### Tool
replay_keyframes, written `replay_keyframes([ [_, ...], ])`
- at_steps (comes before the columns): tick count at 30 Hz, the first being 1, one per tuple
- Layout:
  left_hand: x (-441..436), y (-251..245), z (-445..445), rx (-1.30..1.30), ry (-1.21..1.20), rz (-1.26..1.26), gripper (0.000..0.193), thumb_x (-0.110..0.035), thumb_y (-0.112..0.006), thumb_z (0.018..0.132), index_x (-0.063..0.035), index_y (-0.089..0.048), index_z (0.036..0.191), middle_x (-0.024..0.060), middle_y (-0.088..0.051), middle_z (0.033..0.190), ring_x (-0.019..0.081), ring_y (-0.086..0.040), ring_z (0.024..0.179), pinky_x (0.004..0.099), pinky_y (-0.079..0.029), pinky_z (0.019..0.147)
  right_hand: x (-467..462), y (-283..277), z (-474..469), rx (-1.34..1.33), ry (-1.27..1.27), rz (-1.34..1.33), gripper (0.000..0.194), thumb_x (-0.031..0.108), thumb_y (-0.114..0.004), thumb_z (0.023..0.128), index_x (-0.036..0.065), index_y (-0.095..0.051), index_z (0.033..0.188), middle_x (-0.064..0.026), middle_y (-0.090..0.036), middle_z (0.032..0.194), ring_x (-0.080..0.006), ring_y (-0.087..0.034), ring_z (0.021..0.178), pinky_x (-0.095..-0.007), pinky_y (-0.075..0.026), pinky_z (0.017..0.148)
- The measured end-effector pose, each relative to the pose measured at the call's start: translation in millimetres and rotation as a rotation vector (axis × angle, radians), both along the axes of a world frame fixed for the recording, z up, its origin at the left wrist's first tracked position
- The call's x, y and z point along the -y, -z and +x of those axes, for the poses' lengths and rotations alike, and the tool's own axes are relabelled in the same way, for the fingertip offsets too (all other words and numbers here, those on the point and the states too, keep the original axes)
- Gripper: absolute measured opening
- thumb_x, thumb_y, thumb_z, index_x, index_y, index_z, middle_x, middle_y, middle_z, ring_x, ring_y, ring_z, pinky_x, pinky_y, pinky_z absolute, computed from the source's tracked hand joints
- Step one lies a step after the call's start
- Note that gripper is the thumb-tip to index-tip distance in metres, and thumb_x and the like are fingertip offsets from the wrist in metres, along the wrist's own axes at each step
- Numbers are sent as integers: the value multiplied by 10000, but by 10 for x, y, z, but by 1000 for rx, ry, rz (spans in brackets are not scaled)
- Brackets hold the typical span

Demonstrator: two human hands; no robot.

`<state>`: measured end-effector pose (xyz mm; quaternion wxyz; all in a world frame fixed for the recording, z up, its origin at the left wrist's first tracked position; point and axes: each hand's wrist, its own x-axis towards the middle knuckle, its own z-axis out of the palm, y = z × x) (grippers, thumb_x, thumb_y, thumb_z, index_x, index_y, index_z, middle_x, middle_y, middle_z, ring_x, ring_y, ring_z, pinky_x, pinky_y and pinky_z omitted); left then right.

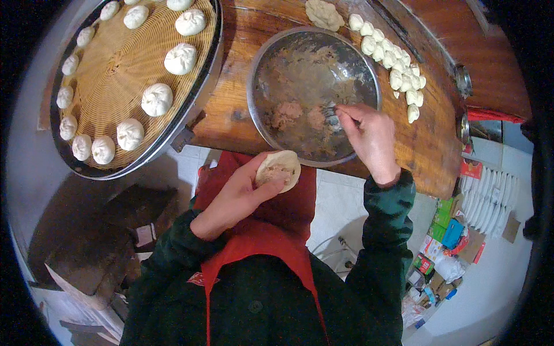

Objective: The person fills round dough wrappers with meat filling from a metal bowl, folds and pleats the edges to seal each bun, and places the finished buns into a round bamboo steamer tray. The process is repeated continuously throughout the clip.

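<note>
My left hand [236, 197] holds a round dough wrapper [292, 162] with minced filling on it, the thumb lying over the filling. This is just below the near rim of a wide metal bowl [255, 65]. Inside the bowl, my right hand [368, 136] grips a small metal utensil [332, 116], whose kind I cannot tell. Its end is beside a lump of pink minced filling [318, 117]. Another lump of filling [288, 113] lies to its left, and smears coat the bowl.
Pleated buns [156, 100] ring a round woven steamer tray [125, 56] at the left. Small dough pieces [398, 65] and a flat dough lump [323, 15] lie behind the bowl on the wooden table [233, 110]. A dark rod [396, 28] lies at the back right.
</note>
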<state>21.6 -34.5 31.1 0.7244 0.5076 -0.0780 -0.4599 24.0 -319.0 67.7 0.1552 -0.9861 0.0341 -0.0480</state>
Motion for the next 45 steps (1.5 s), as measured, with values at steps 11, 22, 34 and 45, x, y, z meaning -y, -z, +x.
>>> replay_keyframes([
  [11, 6, 67, -96, -129, -115, -50, 417, -148, -599, 1038, 3, -507, 1416, 56, -621, 1315, 125, -575, 1205, 287, -440, 1069, -226, 71, 36, -303, -15, 296, 142, 97, -675, 929, -11, -747, 985, -154, -753, 873, -254, -742, 759, -321, -554, 681],
  [22, -13, 12, -243, -213, -411, -106, 442, -100, -585, 1019, -1, -470, 1434, 76, -600, 1345, 148, -574, 1229, 302, -447, 1071, -894, -17, -614, 228, -141, 326, 239, -2, -750, 818, 37, -769, 1053, -122, -729, 877, -279, -719, 760, -329, -567, 674],
  [34, -15, 115, -165, -41, -359, 47, 412, -140, -629, 971, 3, -554, 1350, 94, -685, 1230, 197, -669, 1112, 341, -537, 993, -1090, 47, -856, 409, 36, 304, 227, -20, -753, 808, 31, -767, 1029, -117, -739, 912, -258, -718, 774, -322, -576, 690],
  [45, -95, 24, -79, 178, -314, 57, 374, -3, -589, 954, 13, -616, 1326, 46, -688, 1219, 127, -640, 1111, 285, -519, 981, -1150, -31, -758, 216, -150, 161, 149, 51, -777, 805, 80, -713, 937, -84, -689, 755, -268, -673, 639, -370, -528, 565],
])
